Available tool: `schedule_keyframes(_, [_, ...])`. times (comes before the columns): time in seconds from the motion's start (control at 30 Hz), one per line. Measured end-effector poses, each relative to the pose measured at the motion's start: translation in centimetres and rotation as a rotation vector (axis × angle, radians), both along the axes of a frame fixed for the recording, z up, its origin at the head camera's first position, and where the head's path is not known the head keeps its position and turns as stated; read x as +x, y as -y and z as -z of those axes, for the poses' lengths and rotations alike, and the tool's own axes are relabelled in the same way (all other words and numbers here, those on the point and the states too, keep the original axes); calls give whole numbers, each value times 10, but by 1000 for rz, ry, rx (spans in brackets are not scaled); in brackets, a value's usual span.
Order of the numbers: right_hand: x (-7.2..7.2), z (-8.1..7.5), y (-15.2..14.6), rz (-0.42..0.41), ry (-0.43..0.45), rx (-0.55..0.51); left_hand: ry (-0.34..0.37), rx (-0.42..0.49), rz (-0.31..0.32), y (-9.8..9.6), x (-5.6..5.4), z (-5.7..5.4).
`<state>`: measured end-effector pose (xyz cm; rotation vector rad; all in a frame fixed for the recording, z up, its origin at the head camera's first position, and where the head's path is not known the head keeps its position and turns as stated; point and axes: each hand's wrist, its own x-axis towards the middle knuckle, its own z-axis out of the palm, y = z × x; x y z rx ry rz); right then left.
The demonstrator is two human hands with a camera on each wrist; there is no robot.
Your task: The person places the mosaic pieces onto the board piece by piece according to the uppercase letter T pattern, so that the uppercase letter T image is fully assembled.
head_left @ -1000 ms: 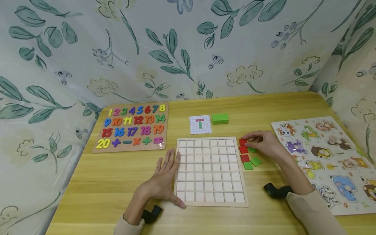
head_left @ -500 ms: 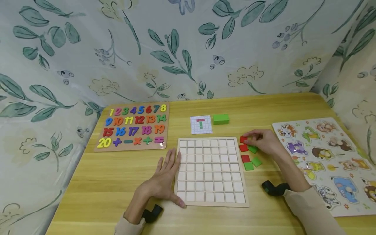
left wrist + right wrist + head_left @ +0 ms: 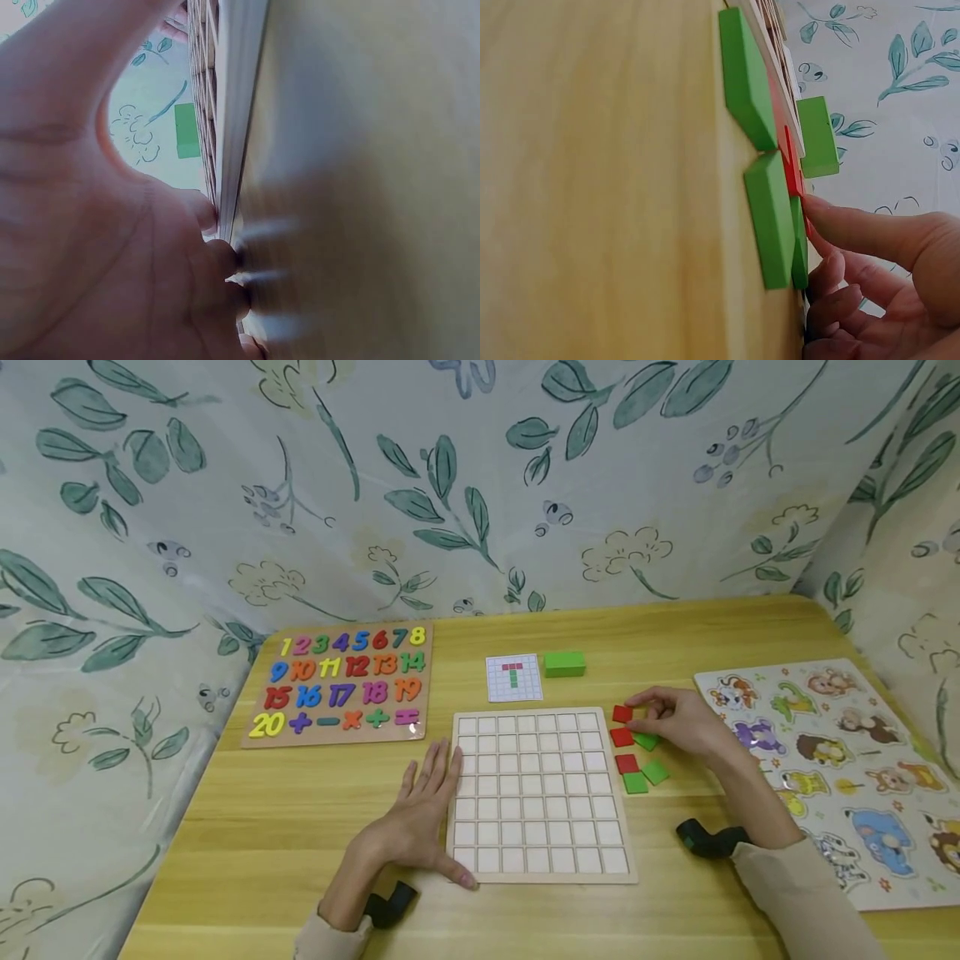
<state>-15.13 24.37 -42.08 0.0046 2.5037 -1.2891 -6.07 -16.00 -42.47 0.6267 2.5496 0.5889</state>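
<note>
A wooden grid board (image 3: 543, 878) lies flat in the middle of the table in the head view. My left hand (image 3: 412, 827) is spread along its left side, with straight fingers and the thumb at the lower left corner. To the board's right lie three red square tiles, the farthest red tile (image 3: 622, 714) between my right hand's (image 3: 682, 724) index finger and thumb tips, which are parted at its right side. Below it are a second red tile (image 3: 622, 737) and a third (image 3: 627, 763). Three green tiles (image 3: 635, 783) lie beside them, one partly under the right hand.
Behind the board lie a pattern card (image 3: 513, 678) with a red and green T and a green block (image 3: 564, 664). A number puzzle (image 3: 337, 685) sits at the left, an animal puzzle (image 3: 832, 777) at the right under the right forearm. A patterned cloth (image 3: 480, 485) hangs behind.
My right index finger and thumb have drawn apart and back a little from the farthest red tile. The grid board has shifted slightly away from me; my left hand stays at its side.
</note>
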Motion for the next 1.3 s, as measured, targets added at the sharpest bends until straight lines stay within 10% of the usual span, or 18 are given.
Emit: schedule_keyframes(1.3, [5,-17,33,-59,-125,61,3,-11,5,1,-1,2])
